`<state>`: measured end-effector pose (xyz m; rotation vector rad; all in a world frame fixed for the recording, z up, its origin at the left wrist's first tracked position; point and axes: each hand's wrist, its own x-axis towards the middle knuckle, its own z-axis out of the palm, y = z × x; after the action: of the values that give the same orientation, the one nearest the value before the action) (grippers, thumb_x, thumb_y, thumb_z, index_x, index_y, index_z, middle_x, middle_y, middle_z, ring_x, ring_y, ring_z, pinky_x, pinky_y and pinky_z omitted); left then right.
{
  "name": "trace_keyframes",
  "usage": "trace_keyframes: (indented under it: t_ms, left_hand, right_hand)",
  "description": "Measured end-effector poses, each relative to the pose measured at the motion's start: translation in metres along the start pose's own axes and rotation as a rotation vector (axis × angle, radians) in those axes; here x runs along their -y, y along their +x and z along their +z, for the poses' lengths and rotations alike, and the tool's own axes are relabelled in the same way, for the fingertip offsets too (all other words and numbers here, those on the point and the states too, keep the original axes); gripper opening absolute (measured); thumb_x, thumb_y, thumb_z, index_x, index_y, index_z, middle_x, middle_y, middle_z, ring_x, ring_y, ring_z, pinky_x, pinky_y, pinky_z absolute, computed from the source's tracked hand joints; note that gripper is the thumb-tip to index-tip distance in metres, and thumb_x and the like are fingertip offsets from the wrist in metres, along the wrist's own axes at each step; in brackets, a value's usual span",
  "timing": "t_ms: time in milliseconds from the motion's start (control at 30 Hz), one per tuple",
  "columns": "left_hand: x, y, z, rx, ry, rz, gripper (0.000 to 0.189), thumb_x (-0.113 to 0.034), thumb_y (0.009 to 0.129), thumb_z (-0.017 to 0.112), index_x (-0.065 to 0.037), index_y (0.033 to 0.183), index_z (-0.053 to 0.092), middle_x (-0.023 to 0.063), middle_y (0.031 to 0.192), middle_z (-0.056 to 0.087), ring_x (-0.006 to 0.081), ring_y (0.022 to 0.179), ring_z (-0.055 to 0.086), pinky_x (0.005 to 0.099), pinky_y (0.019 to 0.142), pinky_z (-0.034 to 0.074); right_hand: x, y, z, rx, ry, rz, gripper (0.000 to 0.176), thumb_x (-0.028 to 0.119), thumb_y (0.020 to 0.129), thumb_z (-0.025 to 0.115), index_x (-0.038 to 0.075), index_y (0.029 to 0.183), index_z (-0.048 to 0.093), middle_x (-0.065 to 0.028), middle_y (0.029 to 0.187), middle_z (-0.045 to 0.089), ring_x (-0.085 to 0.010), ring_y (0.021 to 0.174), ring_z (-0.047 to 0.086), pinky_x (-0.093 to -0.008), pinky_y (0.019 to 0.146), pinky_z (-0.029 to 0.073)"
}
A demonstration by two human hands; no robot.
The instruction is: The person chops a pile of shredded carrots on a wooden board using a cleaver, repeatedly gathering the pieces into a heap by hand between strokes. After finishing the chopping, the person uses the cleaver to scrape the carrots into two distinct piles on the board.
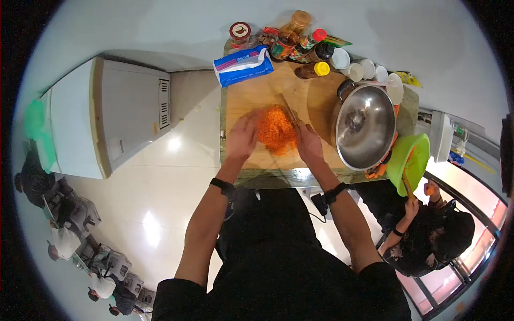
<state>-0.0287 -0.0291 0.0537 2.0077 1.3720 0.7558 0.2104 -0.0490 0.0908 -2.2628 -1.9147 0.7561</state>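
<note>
A heap of finely chopped carrot lies on a wooden cutting board. At its left edge is my left hand, with its fingers stretched toward the carrot and slightly blurred; I see nothing held in it. My right hand is closed around the handle of a kitchen knife. The blade slants away from me along the heap's right side, seen nearly edge-on.
Right of the board stands a large steel bowl, with carrots beside it. Another person works over a green basin. A blue-and-white packet, seasoning bottles and white cups line the back.
</note>
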Motion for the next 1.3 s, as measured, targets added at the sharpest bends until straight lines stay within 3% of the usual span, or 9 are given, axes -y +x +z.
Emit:
trace_keyframes:
  t_ms: [200, 267, 367, 567, 700, 967, 1067, 1200, 1300]
  left_hand:
    - [0.025, -0.024, 0.008, 0.241, -0.012, -0.498, 0.017, -0.02, 0.095, 0.06, -0.007, 0.101, 0.068, 0.011, 0.1, 0.071, 0.029, 0.083, 0.07, 0.0387, 0.069, 0.056]
    - [0.05, -0.033, 0.035, 0.163, -0.698, -0.925, 0.022, -0.023, 0.096, 0.062, -0.003, 0.092, 0.069, 0.0108, 0.07, 0.069, 0.0234, 0.058, 0.069, 0.0364, 0.055, 0.055]
    - [0.033, -0.008, 0.017, 0.195, -0.715, -1.05, 0.026, -0.025, 0.095, 0.064, 0.0, 0.1, 0.065, 0.0102, 0.079, 0.068, 0.021, 0.058, 0.068, 0.0333, 0.049, 0.054]
    - [0.046, 0.008, 0.026, 0.009, -0.97, -1.21, 0.033, -0.03, 0.094, 0.066, 0.002, 0.087, 0.067, 0.013, 0.066, 0.068, 0.02, 0.048, 0.065, 0.0325, 0.04, 0.05]
    - [0.069, 0.007, 0.041, 0.227, -1.045, -1.323, 0.037, -0.033, 0.091, 0.07, 0.002, 0.08, 0.066, 0.0101, 0.063, 0.065, 0.0176, 0.047, 0.062, 0.0311, 0.041, 0.049]
    - [0.057, 0.016, 0.036, 0.238, -0.82, -1.347, 0.047, -0.046, 0.085, 0.075, -0.001, 0.069, 0.07, 0.0119, 0.062, 0.068, 0.0178, 0.051, 0.067, 0.0317, 0.044, 0.052]
    - [0.142, -0.028, 0.121, 0.305, -0.478, -1.13, 0.05, -0.048, 0.084, 0.076, 0.0, 0.069, 0.07, 0.0119, 0.062, 0.068, 0.0175, 0.051, 0.067, 0.0315, 0.044, 0.052]
    - [0.054, 0.013, 0.035, 0.357, -0.258, -1.001, 0.029, -0.033, 0.095, 0.066, -0.011, 0.077, 0.059, 0.0031, 0.06, 0.053, 0.0143, 0.043, 0.046, 0.0298, 0.036, 0.029]
    - [0.079, 0.001, 0.059, 0.205, -0.872, -1.298, 0.029, -0.033, 0.093, 0.069, -0.01, 0.077, 0.06, 0.0061, 0.064, 0.058, 0.0151, 0.044, 0.051, 0.0309, 0.036, 0.031]
  right_hand:
    - [0.018, -0.007, -0.018, 0.125, 0.02, -0.097, 0.033, 0.018, 0.099, 0.048, 0.006, 0.13, 0.043, -0.0286, 0.098, 0.062, -0.0494, 0.088, 0.063, -0.0567, 0.075, 0.054]
    - [0.037, -0.015, -0.022, 0.199, -0.07, 0.045, 0.028, 0.015, 0.098, 0.047, 0.003, 0.123, 0.041, -0.0305, 0.099, 0.062, -0.0501, 0.088, 0.063, -0.0574, 0.074, 0.053]
    - [0.037, -0.027, 0.012, 0.185, -0.118, 0.094, 0.027, 0.011, 0.096, 0.047, 0.002, 0.12, 0.039, -0.0323, 0.099, 0.062, -0.0506, 0.085, 0.064, -0.0589, 0.072, 0.053]
    - [0.043, -0.015, 0.041, 0.161, 0.02, 0.149, 0.022, 0.016, 0.099, 0.045, 0.002, 0.116, 0.042, -0.0316, 0.101, 0.063, -0.0506, 0.084, 0.063, -0.0578, 0.068, 0.051]
    - [0.071, -0.011, 0.009, 0.234, 0.252, 0.394, 0.019, 0.019, 0.103, 0.042, 0.002, 0.112, 0.044, -0.0317, 0.109, 0.06, -0.05, 0.087, 0.062, -0.0573, 0.069, 0.049]
    - [0.058, -0.028, 0.034, 0.176, -0.091, 0.101, 0.02, 0.01, 0.094, 0.05, 0.002, 0.111, 0.044, -0.0283, 0.107, 0.056, -0.0496, 0.082, 0.062, -0.0566, 0.066, 0.051]
    - [0.058, -0.02, 0.045, 0.146, 0.03, 0.076, 0.02, 0.01, 0.095, 0.049, 0.003, 0.112, 0.044, -0.028, 0.108, 0.056, -0.0502, 0.084, 0.062, -0.0563, 0.067, 0.051]
    - [0.059, -0.025, 0.052, 0.096, -0.051, 0.128, 0.019, 0.011, 0.096, 0.048, 0.003, 0.113, 0.046, -0.0278, 0.111, 0.056, -0.0514, 0.086, 0.061, -0.0565, 0.068, 0.05]
    - [0.054, -0.019, 0.028, 0.11, 0.155, 0.22, 0.019, 0.009, 0.095, 0.05, 0.003, 0.113, 0.047, -0.0287, 0.111, 0.055, -0.0516, 0.088, 0.061, -0.0571, 0.07, 0.051]
